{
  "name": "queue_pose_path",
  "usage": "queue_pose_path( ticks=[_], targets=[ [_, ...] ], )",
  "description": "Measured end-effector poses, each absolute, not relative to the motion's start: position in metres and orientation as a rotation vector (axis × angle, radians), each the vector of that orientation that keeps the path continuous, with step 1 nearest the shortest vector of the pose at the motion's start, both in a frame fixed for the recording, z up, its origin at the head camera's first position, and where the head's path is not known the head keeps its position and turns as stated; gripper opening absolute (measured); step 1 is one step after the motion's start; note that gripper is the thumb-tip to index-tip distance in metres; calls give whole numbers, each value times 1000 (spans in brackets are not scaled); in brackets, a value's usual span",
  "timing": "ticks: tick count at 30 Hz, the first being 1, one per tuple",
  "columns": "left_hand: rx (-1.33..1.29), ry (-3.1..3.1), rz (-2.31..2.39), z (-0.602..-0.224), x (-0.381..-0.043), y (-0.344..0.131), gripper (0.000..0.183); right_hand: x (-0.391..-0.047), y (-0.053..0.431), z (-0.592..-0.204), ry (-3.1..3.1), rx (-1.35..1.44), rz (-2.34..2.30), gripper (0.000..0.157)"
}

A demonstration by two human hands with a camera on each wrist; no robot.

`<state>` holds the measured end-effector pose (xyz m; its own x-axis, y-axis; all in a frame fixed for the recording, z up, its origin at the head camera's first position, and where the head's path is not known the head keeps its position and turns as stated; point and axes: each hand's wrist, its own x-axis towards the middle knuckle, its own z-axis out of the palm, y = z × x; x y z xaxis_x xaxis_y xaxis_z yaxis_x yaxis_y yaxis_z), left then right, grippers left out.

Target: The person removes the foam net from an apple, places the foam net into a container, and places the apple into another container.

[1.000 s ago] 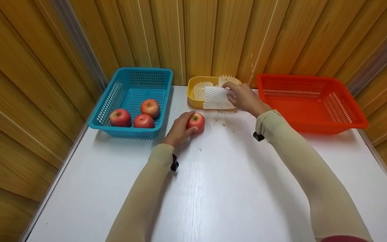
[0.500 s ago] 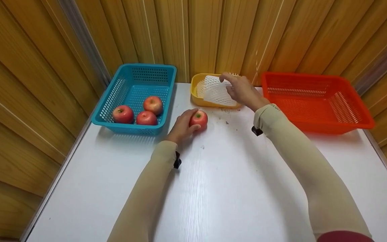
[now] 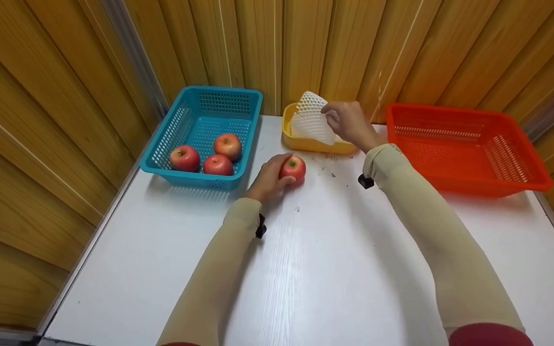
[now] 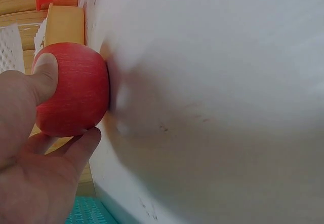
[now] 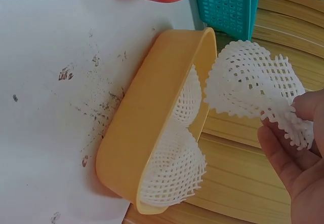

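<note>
My left hand [image 3: 270, 179] grips a red apple [image 3: 293, 169] on the white table, thumb on one side and fingers on the other. In the left wrist view the thumb lies across the apple [image 4: 76, 89]. Above the yellow basket [image 3: 322, 144], my right hand [image 3: 354, 124] pinches a white foam net sleeve [image 3: 313, 120] by its edge. The right wrist view shows that foam net [image 5: 250, 79] between thumb and fingers, outside the basket's rim. More foam nets [image 5: 172, 171] lie inside the yellow basket.
A blue basket [image 3: 193, 180] with several red apples [image 3: 184, 158] stands at the left. At the right is a red basket [image 3: 469, 187]. Wood-panelled walls [image 3: 306, 48] close off the back and sides. Dark specks mark the table before the yellow basket.
The foam net in my right hand has swung from hanging flat in front of the yellow basket to standing up and tilted over it. My left hand keeps its grip on the apple.
</note>
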<state>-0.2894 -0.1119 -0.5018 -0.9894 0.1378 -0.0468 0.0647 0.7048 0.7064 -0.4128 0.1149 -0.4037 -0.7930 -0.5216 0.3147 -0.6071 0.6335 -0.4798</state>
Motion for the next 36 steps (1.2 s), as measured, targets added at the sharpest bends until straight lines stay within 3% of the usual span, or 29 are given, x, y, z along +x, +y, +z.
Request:
queue_pose_path(
  ticks=[36],
  targets=[
    [83,2808,1181,-503,-287,-107,72,-444,83,-445,-2721,517,1413,42]
  ],
)
